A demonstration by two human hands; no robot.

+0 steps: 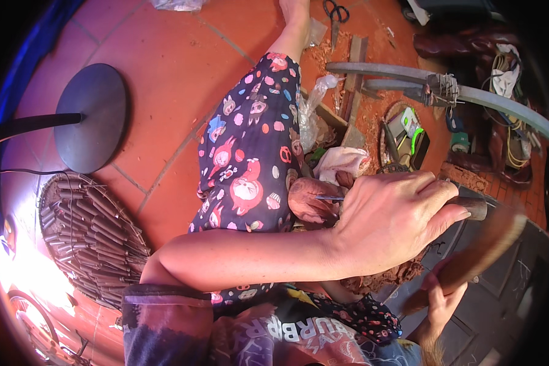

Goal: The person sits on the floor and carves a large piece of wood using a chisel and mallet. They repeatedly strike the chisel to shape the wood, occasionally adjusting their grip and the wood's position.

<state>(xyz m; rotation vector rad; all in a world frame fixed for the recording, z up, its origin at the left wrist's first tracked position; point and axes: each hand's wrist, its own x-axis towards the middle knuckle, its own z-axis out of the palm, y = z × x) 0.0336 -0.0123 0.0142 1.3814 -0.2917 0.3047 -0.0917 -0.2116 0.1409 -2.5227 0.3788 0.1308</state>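
Observation:
My left hand (396,219) is wrapped around a chisel, whose wooden handle end (474,208) sticks out beyond the thumb. The chisel's thin metal blade (329,197) meets a reddish carved piece of wood (308,201) beside my patterned trouser leg. Lower right, my right hand (442,302) grips a wooden mallet (485,253). Its upper end is smeared by motion and lies close to the chisel's handle end. My left hand and forearm hide part of the work. Below the hand lies rough, carved-looking brown wood (387,277).
Left on the tiled floor are a basket (141,235) full of brown rods and a round black stand base (91,119). Ahead lie scissors (335,15), a plastic bag (314,116), a pale cloth (341,163), a small tray (391,116) and long curved bars (506,102), among wood shavings.

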